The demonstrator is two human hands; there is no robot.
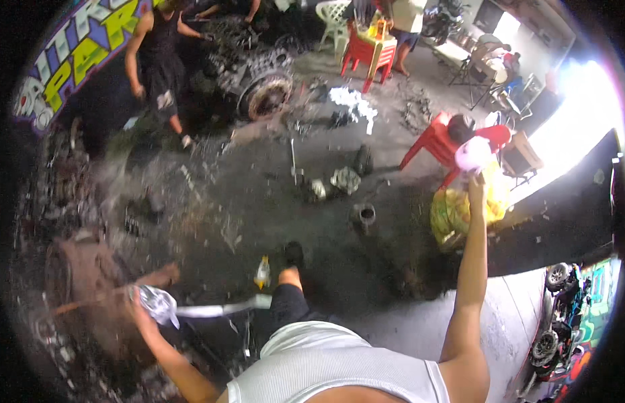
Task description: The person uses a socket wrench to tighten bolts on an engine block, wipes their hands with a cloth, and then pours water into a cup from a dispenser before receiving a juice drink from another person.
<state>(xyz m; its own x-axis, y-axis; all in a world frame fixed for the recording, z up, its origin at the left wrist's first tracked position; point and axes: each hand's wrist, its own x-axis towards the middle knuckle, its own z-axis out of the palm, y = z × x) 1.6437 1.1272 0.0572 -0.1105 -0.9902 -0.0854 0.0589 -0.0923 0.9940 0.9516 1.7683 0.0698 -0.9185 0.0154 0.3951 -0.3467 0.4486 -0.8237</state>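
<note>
My right arm reaches far out to the right. At its end my right hand (476, 181) is closed on the lower edge of a pink rounded thing (472, 155), too blurred to tell if it is a cap or cloth. Just below hangs or stands a yellow plastic bag (450, 211), beside a red plastic chair (430, 142) with a dark cap (460, 127) on it. On the left, my left hand (136, 302) is curled at the side of a crumpled white-and-grey bundle (158, 306). A white strip (218, 311) runs from near the bundle toward my leg.
A large greasy engine part (265, 94) stands ahead, with a person in dark clothes (163, 60) beside it. Metal parts (345, 180), a dark cylinder (365, 215) and a bottle with yellow liquid (262, 274) are on the stained floor. Red stools (369, 50) stand farther back.
</note>
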